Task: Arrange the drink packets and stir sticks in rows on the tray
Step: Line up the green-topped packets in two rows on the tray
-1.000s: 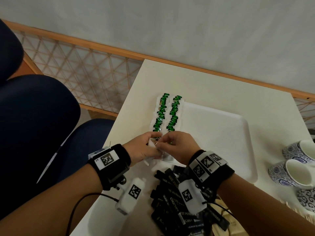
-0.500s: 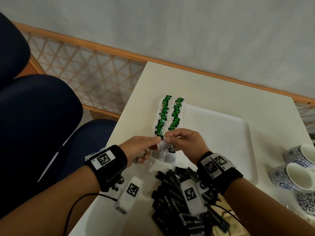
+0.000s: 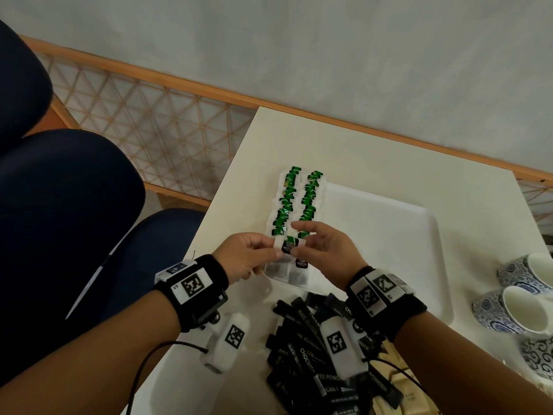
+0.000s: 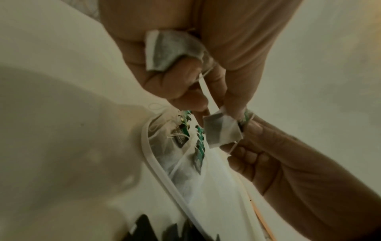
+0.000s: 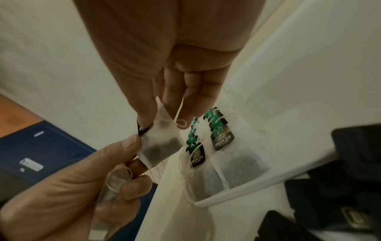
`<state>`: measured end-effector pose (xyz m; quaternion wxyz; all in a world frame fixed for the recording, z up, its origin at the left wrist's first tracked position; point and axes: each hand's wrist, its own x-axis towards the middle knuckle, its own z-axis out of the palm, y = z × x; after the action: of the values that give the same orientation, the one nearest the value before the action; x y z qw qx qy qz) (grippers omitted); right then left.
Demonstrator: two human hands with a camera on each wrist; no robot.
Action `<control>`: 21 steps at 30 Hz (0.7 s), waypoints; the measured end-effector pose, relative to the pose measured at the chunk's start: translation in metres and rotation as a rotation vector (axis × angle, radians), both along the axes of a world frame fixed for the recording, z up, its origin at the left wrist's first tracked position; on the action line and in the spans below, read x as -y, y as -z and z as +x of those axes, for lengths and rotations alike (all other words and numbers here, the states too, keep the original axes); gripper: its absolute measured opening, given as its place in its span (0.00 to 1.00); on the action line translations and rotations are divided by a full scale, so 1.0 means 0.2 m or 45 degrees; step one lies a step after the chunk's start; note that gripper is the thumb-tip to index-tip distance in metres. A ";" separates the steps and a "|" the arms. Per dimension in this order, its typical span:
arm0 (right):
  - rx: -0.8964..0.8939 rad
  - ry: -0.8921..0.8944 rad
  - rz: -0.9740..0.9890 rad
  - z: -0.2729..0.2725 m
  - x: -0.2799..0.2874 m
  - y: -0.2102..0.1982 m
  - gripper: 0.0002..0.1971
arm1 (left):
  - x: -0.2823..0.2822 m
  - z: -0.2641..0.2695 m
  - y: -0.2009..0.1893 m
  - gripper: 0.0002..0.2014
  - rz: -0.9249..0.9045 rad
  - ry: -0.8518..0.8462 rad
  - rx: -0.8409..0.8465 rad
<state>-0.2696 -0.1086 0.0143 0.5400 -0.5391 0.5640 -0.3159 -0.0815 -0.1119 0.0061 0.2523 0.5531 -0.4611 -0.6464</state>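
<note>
Hands pinch a limp white paper tea bag with green tag [image 3: 289, 248] | left hand [image 3: 243, 259] and right hand [image 3: 326, 253] hold opposite edges | feather-light, tearable; best held by its sealed borders.

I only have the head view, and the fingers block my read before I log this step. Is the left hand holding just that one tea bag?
Observer: No. The left wrist view shows a second tea bag tucked under the curled fingers of the left hand, apart from the held tea bag.
Operator: Is the held one down on the row?
Observer: Not yet. In the right wrist view it hangs clear of the nearest tea bags, which lie inside the tray corner.
Operator: And the right hand?
Observer: The right hand pinches its upper edge; the string runs between the fingers.
</note>
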 end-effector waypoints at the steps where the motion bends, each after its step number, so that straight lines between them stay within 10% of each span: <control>1: -0.088 -0.015 -0.013 0.00 0.01 0.00 0.15 | 0.00 0.00 0.01 0.02 -0.030 -0.006 0.026; 21: -0.799 -0.314 -0.072 0.08 0.04 0.15 0.08 | 0.00 -0.01 0.20 0.23 -0.243 0.194 0.691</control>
<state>-0.2533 -0.1165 -0.0157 0.3589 -0.6889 0.6243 -0.0825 -0.0839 -0.1128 -0.0334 0.1216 0.6432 -0.6106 -0.4458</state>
